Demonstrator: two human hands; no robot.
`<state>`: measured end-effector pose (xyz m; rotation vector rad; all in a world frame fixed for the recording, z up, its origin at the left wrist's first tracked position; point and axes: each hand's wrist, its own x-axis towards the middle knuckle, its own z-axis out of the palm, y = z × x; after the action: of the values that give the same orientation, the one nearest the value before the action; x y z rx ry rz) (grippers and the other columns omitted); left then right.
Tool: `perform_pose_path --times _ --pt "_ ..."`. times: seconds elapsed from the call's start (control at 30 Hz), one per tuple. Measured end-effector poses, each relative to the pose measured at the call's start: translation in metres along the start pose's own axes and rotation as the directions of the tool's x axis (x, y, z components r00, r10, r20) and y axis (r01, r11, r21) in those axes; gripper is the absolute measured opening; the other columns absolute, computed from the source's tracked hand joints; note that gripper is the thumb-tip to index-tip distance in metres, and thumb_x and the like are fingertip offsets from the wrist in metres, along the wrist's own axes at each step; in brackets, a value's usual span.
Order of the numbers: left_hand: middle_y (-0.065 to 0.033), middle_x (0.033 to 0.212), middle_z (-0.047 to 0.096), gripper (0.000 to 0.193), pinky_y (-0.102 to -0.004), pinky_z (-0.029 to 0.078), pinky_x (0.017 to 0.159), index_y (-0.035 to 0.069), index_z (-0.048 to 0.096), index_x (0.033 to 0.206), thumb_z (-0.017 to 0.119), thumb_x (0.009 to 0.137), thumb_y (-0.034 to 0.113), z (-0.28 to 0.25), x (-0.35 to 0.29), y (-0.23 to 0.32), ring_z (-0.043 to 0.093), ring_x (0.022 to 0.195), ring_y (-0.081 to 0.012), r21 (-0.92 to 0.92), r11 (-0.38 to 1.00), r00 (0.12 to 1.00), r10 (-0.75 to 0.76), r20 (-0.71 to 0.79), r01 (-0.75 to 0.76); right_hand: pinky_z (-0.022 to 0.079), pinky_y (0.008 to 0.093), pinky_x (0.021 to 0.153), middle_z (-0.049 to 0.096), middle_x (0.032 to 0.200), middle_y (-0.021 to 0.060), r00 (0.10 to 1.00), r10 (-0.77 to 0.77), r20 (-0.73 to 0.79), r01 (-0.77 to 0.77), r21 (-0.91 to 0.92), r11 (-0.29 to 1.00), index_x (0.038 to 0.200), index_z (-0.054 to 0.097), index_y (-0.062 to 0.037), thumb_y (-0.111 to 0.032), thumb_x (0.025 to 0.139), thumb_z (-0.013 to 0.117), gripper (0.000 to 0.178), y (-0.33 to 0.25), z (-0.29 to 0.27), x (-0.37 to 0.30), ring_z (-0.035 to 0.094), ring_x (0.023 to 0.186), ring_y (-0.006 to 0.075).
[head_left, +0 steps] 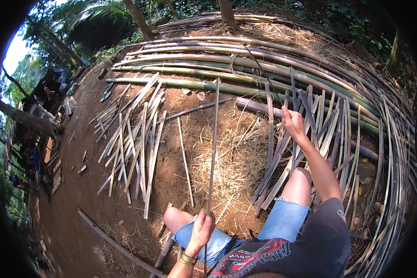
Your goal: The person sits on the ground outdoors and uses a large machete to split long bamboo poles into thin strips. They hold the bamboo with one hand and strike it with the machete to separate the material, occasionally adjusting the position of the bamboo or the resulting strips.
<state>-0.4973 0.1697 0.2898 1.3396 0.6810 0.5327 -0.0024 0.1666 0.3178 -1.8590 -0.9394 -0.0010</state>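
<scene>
My left hand (202, 228) is closed round the lower part of a long bamboo strip (213, 139), which stands nearly upright in front of me, its top end by the far poles. Farther out to the right, my right hand (293, 121) is closed in a fist. From it a long, thin, dark blade (261, 69) points up and to the left, seen almost edge-on; its handle is hidden in the fist. Just left of that fist lies a thick bamboo piece (257, 106). Pale shavings (234, 162) are heaped on the ground between my knees and beyond.
Split bamboo strips (146, 148) lie piled at the left, and more strips (329, 125) fan out at the right. Long bamboo poles (245, 62) stretch across the far side. A stick (116, 245) lies near left on bare soil. Trees (138, 18) stand behind.
</scene>
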Motion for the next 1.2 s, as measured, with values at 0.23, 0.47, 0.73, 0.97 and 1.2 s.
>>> perform_pose_path --times 0.23,0.47,0.73,0.97,1.2 --pt "0.0042 0.065 0.031 0.053 -0.0213 0.025 0.044 0.002 0.052 0.129 0.035 0.107 0.047 0.011 0.034 0.047 0.029 0.049 -0.0057 -0.260 0.935 0.968 -0.214 0.134 0.242 0.046 0.0435 0.050 0.057 0.054 0.0163 0.871 -0.349 0.346 0.362 0.029 0.932 0.072 0.065 -0.0026 -0.057 0.094 0.056 0.059 -0.075 0.019 -0.091 0.060 0.050 0.0370" --pt "0.0050 0.060 0.034 0.049 -0.0222 0.026 0.042 0.001 0.056 0.109 0.031 0.109 0.044 0.022 0.047 0.062 0.031 0.047 -0.0047 -0.030 0.972 0.971 -0.229 0.070 0.232 0.045 0.0394 0.040 0.049 0.046 0.0062 0.639 -0.679 0.362 0.718 0.036 0.695 0.060 0.051 -0.0098 -0.063 0.090 0.058 0.062 -0.100 0.053 -0.123 0.056 0.040 0.0254" --pt "0.0044 0.057 0.040 0.046 -0.0233 0.032 0.042 0.004 0.057 0.098 0.034 0.108 0.043 0.014 0.013 0.034 0.037 0.046 -0.0062 0.115 0.968 0.973 -0.228 0.043 0.222 0.047 0.0419 0.043 0.047 0.041 0.0079 0.854 -0.349 0.385 0.423 -0.126 0.897 0.064 0.060 -0.0074 -0.066 0.095 0.046 0.068 -0.076 0.019 -0.042 0.052 0.036 0.0249" --pt "0.0034 0.058 0.046 0.045 -0.0238 0.034 0.045 0.005 0.059 0.096 0.036 0.108 0.042 -0.002 -0.004 0.023 0.042 0.048 -0.0060 0.190 0.946 0.949 -0.290 0.123 0.264 0.051 0.0458 0.053 0.060 0.054 0.0195 0.982 -0.086 0.171 0.139 -0.334 0.932 0.067 0.065 -0.0010 -0.068 0.095 0.041 0.077 -0.025 0.022 0.011 0.063 0.051 0.0363" --pt "0.0073 0.062 0.035 0.052 -0.0235 0.028 0.045 0.003 0.061 0.101 0.035 0.107 0.048 -0.053 -0.002 0.033 0.032 0.051 -0.0041 0.342 0.915 0.962 -0.137 -0.234 0.214 0.046 0.0457 0.067 0.057 0.059 0.0196 0.964 0.246 0.097 -0.233 -0.124 0.964 0.069 0.059 0.0055 -0.064 0.097 0.040 0.078 0.041 0.026 -0.011 0.062 0.063 0.0359"
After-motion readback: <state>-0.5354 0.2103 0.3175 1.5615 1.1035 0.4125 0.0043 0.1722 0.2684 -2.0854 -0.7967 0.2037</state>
